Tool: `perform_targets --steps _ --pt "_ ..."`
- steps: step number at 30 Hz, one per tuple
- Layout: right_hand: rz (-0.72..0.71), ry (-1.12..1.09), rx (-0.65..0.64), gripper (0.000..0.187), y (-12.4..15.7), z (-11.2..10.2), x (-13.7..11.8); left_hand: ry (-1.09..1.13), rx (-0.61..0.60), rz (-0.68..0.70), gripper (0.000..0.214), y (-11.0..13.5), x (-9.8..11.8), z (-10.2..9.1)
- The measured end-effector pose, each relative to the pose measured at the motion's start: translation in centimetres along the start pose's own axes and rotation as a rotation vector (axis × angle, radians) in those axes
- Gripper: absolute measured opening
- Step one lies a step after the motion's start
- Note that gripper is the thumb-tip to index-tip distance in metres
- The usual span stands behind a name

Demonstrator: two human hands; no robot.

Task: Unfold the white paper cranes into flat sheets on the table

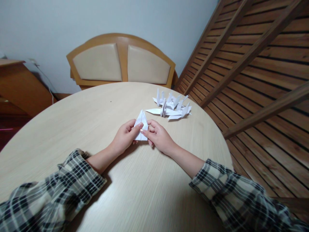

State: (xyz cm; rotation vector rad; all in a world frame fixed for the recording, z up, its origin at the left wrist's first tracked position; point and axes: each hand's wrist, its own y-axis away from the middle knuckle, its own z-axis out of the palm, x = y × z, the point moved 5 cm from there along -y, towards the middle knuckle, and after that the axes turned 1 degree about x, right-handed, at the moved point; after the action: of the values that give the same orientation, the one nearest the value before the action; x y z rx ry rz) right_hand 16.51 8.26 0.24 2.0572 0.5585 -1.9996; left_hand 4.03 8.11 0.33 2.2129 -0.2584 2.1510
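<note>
A folded white paper piece, pointed at its far end, is held just above the round wooden table. My left hand pinches its left side with thumb and fingers closed. From the other side my right hand grips its right edge, fingers curled. Both hands meet at the paper near the table's middle. Plaid sleeves cover both forearms.
Several finished white paper cranes lie in a small pile on the table beyond my right hand. A wooden chair with beige pads stands at the far side. A slatted wooden wall runs along the right; a wooden cabinet is at left.
</note>
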Motion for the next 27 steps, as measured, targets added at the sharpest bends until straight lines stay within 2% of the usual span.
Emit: perform_targets --steps 10,16,27 --pt "0.003 0.023 -0.058 0.016 0.11 0.3 -0.21 -0.008 0.006 0.027 0.03 -0.17 -0.36 -0.47" --pt "0.003 0.038 -0.041 0.016 0.19 0.16 -0.18 -0.059 -0.004 0.061 0.031 0.0 -0.14 -0.32" --pt "-0.006 0.033 -0.081 0.017 0.19 0.34 -0.21 -0.065 0.005 0.035 0.039 0.01 0.03 -0.53"
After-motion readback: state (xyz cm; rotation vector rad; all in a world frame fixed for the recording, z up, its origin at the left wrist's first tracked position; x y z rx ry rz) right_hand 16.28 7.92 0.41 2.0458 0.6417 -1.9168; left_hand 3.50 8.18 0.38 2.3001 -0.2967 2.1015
